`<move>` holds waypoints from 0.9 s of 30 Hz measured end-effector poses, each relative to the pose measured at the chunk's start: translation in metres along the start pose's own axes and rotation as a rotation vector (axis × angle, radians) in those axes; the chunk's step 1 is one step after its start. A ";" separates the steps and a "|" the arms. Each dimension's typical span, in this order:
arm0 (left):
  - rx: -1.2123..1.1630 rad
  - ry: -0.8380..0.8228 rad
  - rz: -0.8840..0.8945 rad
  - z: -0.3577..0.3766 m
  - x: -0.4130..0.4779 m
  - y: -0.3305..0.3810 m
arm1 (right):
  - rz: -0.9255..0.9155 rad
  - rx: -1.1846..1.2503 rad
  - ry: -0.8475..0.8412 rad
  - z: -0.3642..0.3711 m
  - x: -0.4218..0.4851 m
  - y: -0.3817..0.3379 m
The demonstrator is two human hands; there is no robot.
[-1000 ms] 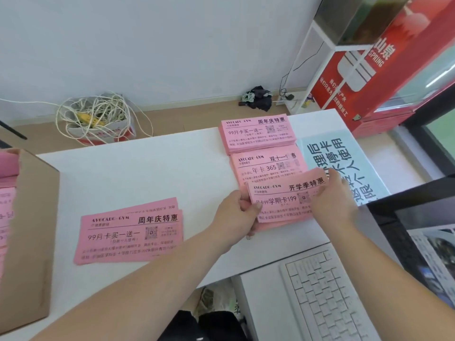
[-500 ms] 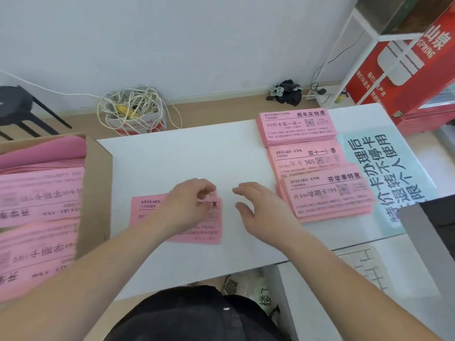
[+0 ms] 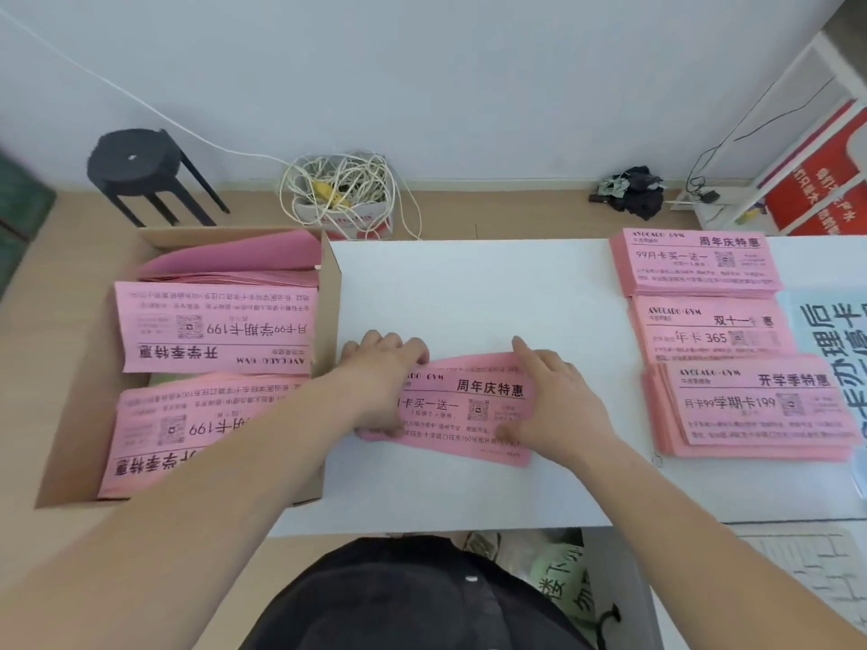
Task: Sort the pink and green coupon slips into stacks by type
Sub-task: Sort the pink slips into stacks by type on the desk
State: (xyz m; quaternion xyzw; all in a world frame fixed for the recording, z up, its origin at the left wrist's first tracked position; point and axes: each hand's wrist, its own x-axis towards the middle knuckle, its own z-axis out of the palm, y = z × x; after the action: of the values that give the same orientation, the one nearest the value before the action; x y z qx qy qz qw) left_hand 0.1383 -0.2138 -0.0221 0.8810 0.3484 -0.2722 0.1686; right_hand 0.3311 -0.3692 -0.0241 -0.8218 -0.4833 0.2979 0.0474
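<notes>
A small pile of pink coupon slips (image 3: 469, 401) lies on the white table (image 3: 469, 283) in front of me. My left hand (image 3: 380, 382) grips its left end, fingers curled over the far edge. My right hand (image 3: 549, 405) holds the right end between index finger and thumb. At the right stand three sorted pink stacks: a far stack (image 3: 694, 260), a middle stack (image 3: 713, 330) and a near stack (image 3: 760, 405). A cardboard box (image 3: 330, 297) at the left holds several more pink slips (image 3: 211, 326). No green slips show on the table.
A blue printed sheet (image 3: 825, 330) lies at the table's right edge beside the stacks. On the floor behind are a black stool (image 3: 136, 166) and a box of tangled cable (image 3: 342, 194). A white keyboard (image 3: 797, 570) sits low at the right.
Both hands left the near right stack and came to the loose pile at the table's middle. My view swung left, bringing the cardboard box into sight.
</notes>
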 end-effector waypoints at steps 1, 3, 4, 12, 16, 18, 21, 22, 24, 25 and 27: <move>0.016 0.002 0.001 0.000 -0.001 0.000 | 0.003 -0.007 -0.009 -0.002 0.002 -0.001; 0.033 0.020 0.025 0.001 -0.003 0.000 | 0.017 -0.003 -0.029 -0.004 0.004 -0.003; 0.008 0.040 0.045 0.002 -0.003 0.000 | 0.024 0.000 -0.036 -0.003 0.005 -0.003; -0.341 0.104 0.104 -0.010 -0.018 -0.002 | 0.097 0.294 0.107 -0.008 -0.001 0.009; -0.484 0.385 0.197 -0.028 -0.022 0.003 | 0.032 0.319 0.286 -0.051 -0.014 0.012; -0.522 0.485 0.242 -0.036 -0.018 0.010 | -0.032 0.340 0.397 -0.067 -0.018 0.014; -0.520 0.531 0.300 -0.034 -0.006 0.021 | -0.052 0.362 0.470 -0.069 -0.020 0.024; -0.482 0.530 0.299 -0.029 -0.001 0.023 | -0.041 0.382 0.460 -0.064 -0.019 0.028; -0.343 0.526 0.237 -0.016 0.006 0.022 | 0.001 0.430 0.402 -0.050 -0.018 0.037; -0.280 0.532 0.201 -0.012 0.009 0.019 | 0.025 0.448 0.372 -0.044 -0.018 0.040; -0.247 0.554 0.162 -0.007 0.013 0.013 | 0.056 0.502 0.354 -0.039 -0.013 0.043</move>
State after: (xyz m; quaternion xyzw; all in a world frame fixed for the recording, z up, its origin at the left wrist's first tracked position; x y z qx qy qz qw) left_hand 0.1582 -0.2126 -0.0225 0.9193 0.3402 0.0369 0.1942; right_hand 0.3802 -0.3948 -0.0021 -0.8366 -0.3561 0.2613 0.3241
